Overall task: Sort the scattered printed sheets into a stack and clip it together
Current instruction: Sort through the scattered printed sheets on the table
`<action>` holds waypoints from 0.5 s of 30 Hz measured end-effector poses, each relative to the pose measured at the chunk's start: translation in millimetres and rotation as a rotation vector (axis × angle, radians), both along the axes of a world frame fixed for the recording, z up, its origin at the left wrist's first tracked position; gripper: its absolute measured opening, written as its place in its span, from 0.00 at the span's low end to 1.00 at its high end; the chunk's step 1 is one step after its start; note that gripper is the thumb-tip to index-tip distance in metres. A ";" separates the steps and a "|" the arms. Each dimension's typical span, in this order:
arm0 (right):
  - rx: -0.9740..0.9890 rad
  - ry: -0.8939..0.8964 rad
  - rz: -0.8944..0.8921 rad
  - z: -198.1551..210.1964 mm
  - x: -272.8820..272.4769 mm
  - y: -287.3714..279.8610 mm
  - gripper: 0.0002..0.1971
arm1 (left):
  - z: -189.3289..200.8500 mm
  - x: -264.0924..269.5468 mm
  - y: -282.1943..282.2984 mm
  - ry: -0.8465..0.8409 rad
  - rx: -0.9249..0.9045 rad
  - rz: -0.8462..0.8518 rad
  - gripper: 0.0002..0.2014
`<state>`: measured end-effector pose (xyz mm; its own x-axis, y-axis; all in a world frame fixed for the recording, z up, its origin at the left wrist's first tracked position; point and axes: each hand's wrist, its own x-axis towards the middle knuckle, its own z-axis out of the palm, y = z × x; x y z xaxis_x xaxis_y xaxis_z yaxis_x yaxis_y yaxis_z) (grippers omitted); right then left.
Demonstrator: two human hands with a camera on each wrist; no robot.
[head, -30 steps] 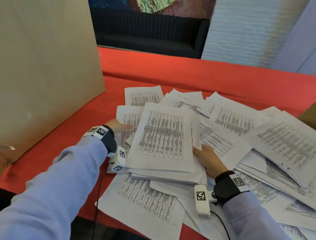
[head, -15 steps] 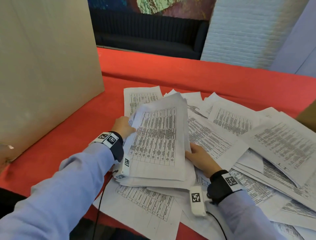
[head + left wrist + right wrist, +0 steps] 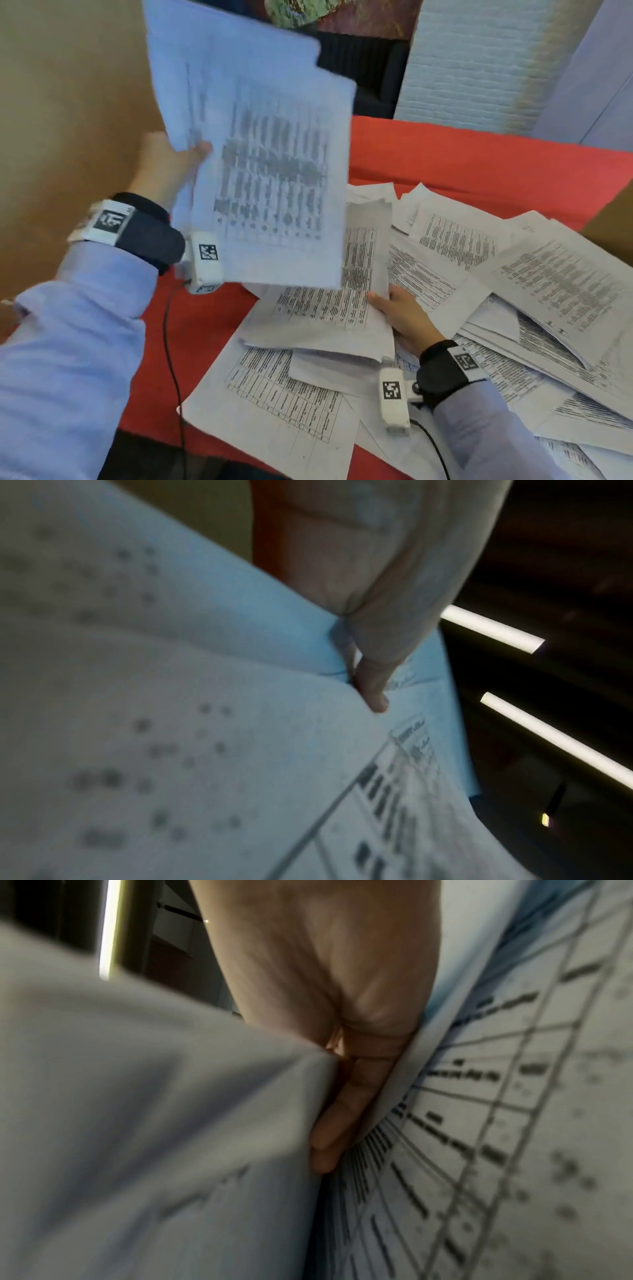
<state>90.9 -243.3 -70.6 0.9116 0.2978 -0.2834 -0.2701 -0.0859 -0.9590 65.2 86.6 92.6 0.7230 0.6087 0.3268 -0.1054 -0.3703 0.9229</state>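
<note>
We see thin white printed sheets, flat rectangles covered with dark ruled tables and rows of text, lying on a red cloth-covered table [image 3: 479, 164]. The scattered sheets [image 3: 555, 291] overlap loosely at many angles across the middle and right of the table, some with bent corners. A large smooth tan board [image 3: 61, 102] stands at the left, and a white ribbed wall [image 3: 472, 58] rises at the far right, with a dark sofa [image 3: 363, 68] behind the table.

Our left hand [image 3: 161, 171] is raised above the table at the left, wrist cocked upward, gripping a lifted bundle of sheets [image 3: 270, 171] by its left edge. The thumb lies on the printed face and the fingers are behind the paper, so the hand is clamped on the bundle. The bundle fans slightly at the top and is motion-blurred. In the left wrist view the thumb [image 3: 373, 693] presses into the paper, puckering it.

Our right hand [image 3: 404, 318] sits low near the middle of the table, holding the right edge of a lower pile of sheets [image 3: 325, 315] that rests on the other papers. In the right wrist view its fingers [image 3: 339, 1123] are tucked under the curved paper, thumb above, closed on the pile.

Both wrists wear dark bands with white tagged camera units, below pale blue sleeves.
</note>
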 end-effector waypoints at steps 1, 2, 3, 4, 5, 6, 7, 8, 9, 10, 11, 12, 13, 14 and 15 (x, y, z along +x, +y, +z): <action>-0.012 -0.006 0.010 -0.1 0.1 -0.3 0.11 | -14.8 5.6 -6.7 0.090 -0.030 -0.029 0.12; -0.030 -0.020 0.024 -1.2 0.3 -0.8 0.12 | -32.8 11.3 -14.3 0.176 -0.055 -0.060 0.14; -0.056 -0.033 0.038 -1.8 0.5 -1.4 0.12 | -51.4 16.7 -22.0 0.248 -0.076 -0.103 0.14; -0.074 -0.040 0.047 -1.5 0.8 -1.9 0.12 | -69.1 21.0 -29.8 0.306 -0.093 -0.149 0.12; -0.088 -0.043 0.046 -1.5 1.7 -2.3 0.13 | -85.7 24.4 -36.5 0.360 -0.102 -0.189 0.11; -0.091 -0.038 0.048 -0.3 1.2 -2.3 0.13 | -98.5 26.1 -43.2 0.412 -0.109 -0.218 0.11; -0.087 -0.026 0.042 0.5 1.1 -2.7 0.14 | -109.7 27.8 -46.9 0.468 -0.111 -0.236 0.13; -0.067 -0.008 0.031 1.5 1.2 -3.3 0.16 | -117.6 28.8 -49.7 0.517 -0.097 -0.238 0.17; -0.014 0.022 0.010 0.8 2.5 -3.8 0.19 | -123.9 29.6 -50.5 0.567 -0.074 -0.217 0.21; 0.047 0.055 -0.019 2.1 2.0 -3.7 0.22 | -127.9 30.6 -51.4 0.623 -0.053 -0.194 0.28; 0.095 0.074 -0.040 2.2 2.3 -2.6 0.26 | -130.7 31.4 -52.7 0.681 -0.039 -0.173 0.35; 0.085 0.060 -0.042 1.8 3.8 -0.8 0.31 | -132.8 30.6 -55.4 0.738 -0.018 -0.174 0.39; 0.025 0.020 -0.018 2.6 4.5 2.3 0.36 | -135.4 30.4 -61.0 0.787 0.023 -0.189 0.38; -0.068 -0.035 0.016 4.7 3.3 7.0 0.40 | -138.8 30.8 -67.3 0.818 0.059 -0.213 0.33; -0.148 -0.097 0.046 5.0 1.8 11.0 0.40 | -142.6 31.1 -73.5 0.829 0.096 -0.229 0.28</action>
